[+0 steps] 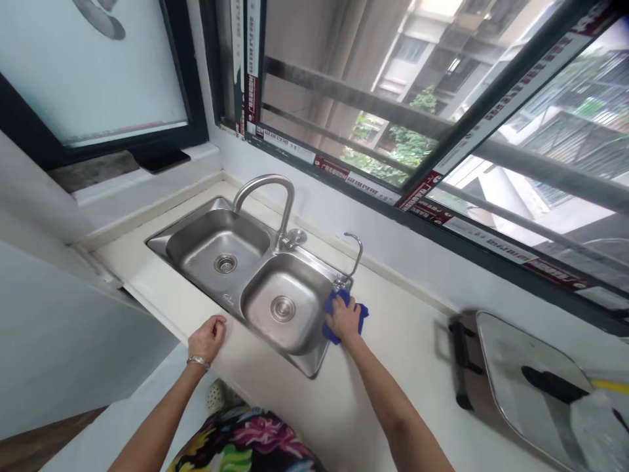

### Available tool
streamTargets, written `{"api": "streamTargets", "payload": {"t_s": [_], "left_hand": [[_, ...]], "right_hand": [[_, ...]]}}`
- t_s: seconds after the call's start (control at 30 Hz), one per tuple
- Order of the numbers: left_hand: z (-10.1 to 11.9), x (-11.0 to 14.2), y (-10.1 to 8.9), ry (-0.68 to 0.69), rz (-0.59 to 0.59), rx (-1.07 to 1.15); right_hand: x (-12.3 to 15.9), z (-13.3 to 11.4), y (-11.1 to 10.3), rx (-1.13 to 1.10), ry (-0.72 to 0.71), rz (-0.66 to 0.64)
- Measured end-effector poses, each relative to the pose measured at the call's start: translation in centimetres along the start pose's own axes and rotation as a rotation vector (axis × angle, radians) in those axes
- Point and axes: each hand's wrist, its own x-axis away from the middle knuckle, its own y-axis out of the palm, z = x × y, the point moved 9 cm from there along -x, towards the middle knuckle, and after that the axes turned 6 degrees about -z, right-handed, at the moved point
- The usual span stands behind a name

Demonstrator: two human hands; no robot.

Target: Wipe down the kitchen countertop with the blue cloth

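My right hand (pixel 344 318) presses a blue cloth (pixel 364 313) onto the right rim of the steel double sink (pixel 238 283), just below the small thin faucet (pixel 360 249). Part of the cloth is hidden under my fingers. My left hand (pixel 206 339) rests at the counter's front edge with its fingers curled in, a bracelet on the wrist; I see nothing in it. Between the two bowls rises a large curved faucet (pixel 289 206), its spout over the left bowl. Each bowl has a round drain.
On the right of the counter (pixel 393 354) stands an electric pan with a glass lid (pixel 528 373), a clear plastic bag (pixel 597 429) beside it. A dark flat object (pixel 164 161) lies on the left ledge. Window frames (pixel 334 168) run along the back wall.
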Motion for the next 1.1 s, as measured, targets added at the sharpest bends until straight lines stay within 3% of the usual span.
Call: {"api": "streamTargets", "payload": {"t_s": [0.33,0.87,1.1], "left_hand": [[-0.4,-0.1,0.2,-0.041,-0.026,-0.026],[-0.1,-0.3,0.0,-0.107,-0.039,-0.043],[0.0,-0.1,-0.2,-0.114,-0.021,-0.036]], "right_hand": [[-1.0,0.8,-1.1,-0.093,0.112,0.127],[-2.9,-0.8,-2.2,0.042,0.077,0.033],[-2.9,-1.3,-1.7,0.069,0.041,0.014]]}}
